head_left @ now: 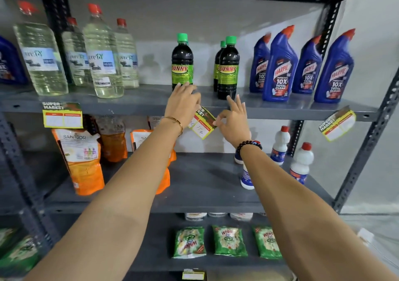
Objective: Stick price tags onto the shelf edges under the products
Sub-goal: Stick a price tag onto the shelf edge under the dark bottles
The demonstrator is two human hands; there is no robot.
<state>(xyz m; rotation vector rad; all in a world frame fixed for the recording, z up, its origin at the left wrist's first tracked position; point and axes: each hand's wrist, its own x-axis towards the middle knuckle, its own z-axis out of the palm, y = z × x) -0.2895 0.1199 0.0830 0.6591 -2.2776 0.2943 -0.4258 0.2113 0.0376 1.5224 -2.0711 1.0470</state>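
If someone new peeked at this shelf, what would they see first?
Probably the two hands in the middle, the left hand and right hand, holding a tilted price tag against the top shelf edge under the dark Sunny bottles. Next, the bright blue Harpic bottles on the right.

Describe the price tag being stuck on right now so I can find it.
Find the top grey shelf and its dark Sunny bottles. Below them, on the front edge, hangs the price tag between both hands. Unlike the other two tags, it is tilted and held.
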